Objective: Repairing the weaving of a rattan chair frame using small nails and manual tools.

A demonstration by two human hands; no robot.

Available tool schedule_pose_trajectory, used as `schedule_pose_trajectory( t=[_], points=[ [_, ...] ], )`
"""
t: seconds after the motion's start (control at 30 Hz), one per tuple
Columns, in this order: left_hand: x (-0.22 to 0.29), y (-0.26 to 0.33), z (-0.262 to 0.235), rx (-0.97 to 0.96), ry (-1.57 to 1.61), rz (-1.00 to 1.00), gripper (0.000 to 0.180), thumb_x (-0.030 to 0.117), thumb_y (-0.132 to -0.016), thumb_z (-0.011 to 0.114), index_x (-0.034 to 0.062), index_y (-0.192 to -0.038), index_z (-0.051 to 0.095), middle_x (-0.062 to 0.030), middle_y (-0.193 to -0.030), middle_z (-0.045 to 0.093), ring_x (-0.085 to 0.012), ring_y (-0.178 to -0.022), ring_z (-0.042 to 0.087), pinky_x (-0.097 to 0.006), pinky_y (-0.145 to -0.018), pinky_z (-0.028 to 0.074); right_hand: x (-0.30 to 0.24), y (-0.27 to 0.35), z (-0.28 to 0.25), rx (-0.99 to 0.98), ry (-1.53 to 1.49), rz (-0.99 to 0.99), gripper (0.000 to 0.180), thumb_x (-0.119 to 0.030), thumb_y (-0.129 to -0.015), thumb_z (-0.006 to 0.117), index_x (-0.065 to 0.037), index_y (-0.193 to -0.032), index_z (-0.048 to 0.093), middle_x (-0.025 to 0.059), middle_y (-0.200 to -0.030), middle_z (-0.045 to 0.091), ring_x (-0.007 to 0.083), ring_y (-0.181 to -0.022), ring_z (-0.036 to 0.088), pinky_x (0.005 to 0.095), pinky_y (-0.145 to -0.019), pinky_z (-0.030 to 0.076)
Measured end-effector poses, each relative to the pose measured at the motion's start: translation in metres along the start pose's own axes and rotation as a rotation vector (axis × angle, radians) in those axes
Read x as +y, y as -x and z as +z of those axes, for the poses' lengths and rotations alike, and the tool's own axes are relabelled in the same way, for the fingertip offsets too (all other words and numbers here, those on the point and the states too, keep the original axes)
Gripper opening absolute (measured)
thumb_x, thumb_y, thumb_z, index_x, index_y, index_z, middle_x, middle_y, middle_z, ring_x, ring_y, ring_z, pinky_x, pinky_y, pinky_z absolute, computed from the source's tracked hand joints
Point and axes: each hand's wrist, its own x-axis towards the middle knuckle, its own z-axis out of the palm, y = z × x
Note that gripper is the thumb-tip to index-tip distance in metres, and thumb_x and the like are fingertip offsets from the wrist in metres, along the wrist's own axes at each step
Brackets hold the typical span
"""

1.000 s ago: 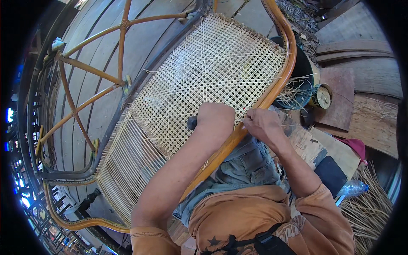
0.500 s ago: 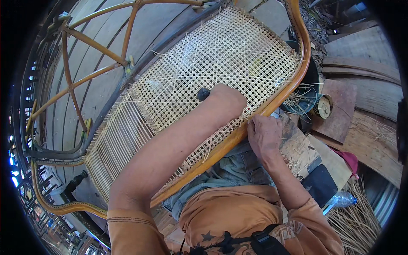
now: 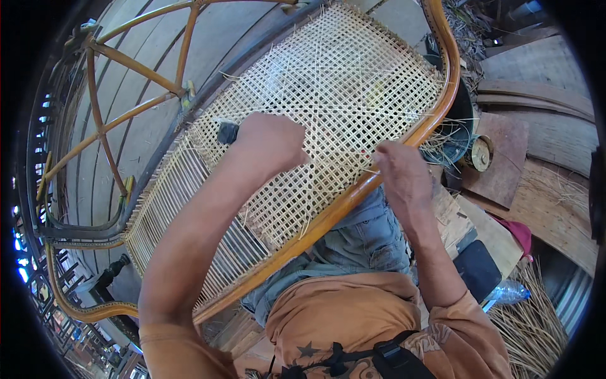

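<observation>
Left hand [image 3: 271, 142] clenched above the woven cane panel [image 3: 360, 88], gripping an object whose dark knob [image 3: 228, 132] juts out on the left, the remainder hidden; right hand [image 3: 404, 167], fingers curled, at the near wooden rail [image 3: 341, 205], whether it pinches a strand cannot be told; panel lies in front of the person, set within the curved frame, open lattice over most of its area; toward lower left, parallel strands [image 3: 189, 202] run without cross-weave; rail slants across above the lap; left beyond the panel, crossed poles [image 3: 136, 64] over grey planks [image 3: 151, 38]; to the right, a dark bucket [image 3: 466, 114] with loose fibres [image 3: 440, 150], a round tin [image 3: 481, 153] just beside it; nearer, a maroon cloth [image 3: 519, 235], a clear bottle [image 3: 508, 292], a heap of cane strips [image 3: 533, 322].
</observation>
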Motion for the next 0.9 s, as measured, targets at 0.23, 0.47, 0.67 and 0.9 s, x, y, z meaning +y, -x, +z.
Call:
schedule_pose_trajectory(
  t=[0.23, 0.47, 0.67, 0.9],
  points=[
    [0.032, -0.008, 0.007, 0.075, 0.106, 0.051, 0.032, 0.035, -0.081, 0.058, 0.0054, -0.084, 0.069, -0.0134, -0.083, 0.068, -0.0284, -0.080, 0.066, -0.041, -0.069, 0.051, -0.006, 0.001, 0.015, -0.450, -0.203, 0.268, 0.019, -0.016, -0.083, 0.058, 0.000, -0.073, 0.061, 0.0163, -0.069, 0.058, 0.0341, -0.066, 0.054, 0.0398, -0.066, 0.043],
    [0.041, -0.034, 0.021, -0.010, 0.090, 0.105, 0.018, 0.017, -0.080, 0.056, 0.0071, -0.087, 0.070, -0.0110, -0.087, 0.069, -0.0262, -0.083, 0.067, -0.039, -0.069, 0.052, -0.006, 0.011, 0.024, -0.395, 0.184, 0.204, 0.016, -0.016, -0.077, 0.058, -0.003, -0.068, 0.062, 0.0157, -0.069, 0.061, 0.0349, -0.072, 0.056, 0.0430, -0.068, 0.045],
    [0.053, -0.037, 0.011, 0.021, -0.072, 0.235, 0.017, 0.013, -0.079, 0.058, 0.0090, -0.089, 0.071, -0.0082, -0.087, 0.069, -0.0232, -0.083, 0.067, -0.035, -0.066, 0.051, -0.009, 0.010, 0.026, -0.492, 0.290, 0.235, 0.016, -0.019, -0.075, 0.059, -0.004, -0.070, 0.063, 0.0154, -0.071, 0.061, 0.0341, -0.077, 0.055, 0.0440, -0.069, 0.045],
    [0.076, -0.036, 0.005, -0.104, -0.310, 0.239, 0.017, 0.016, -0.078, 0.061, 0.0130, -0.091, 0.072, -0.0029, -0.088, 0.069, -0.0194, -0.083, 0.066, -0.037, -0.066, 0.048, -0.019, 0.017, 0.027, -0.415, 0.360, 0.223, 0.011, -0.012, -0.070, 0.063, -0.007, -0.079, 0.062, 0.0114, -0.079, 0.059, 0.0324, -0.083, 0.052, 0.0423, -0.072, 0.042]
  ],
)
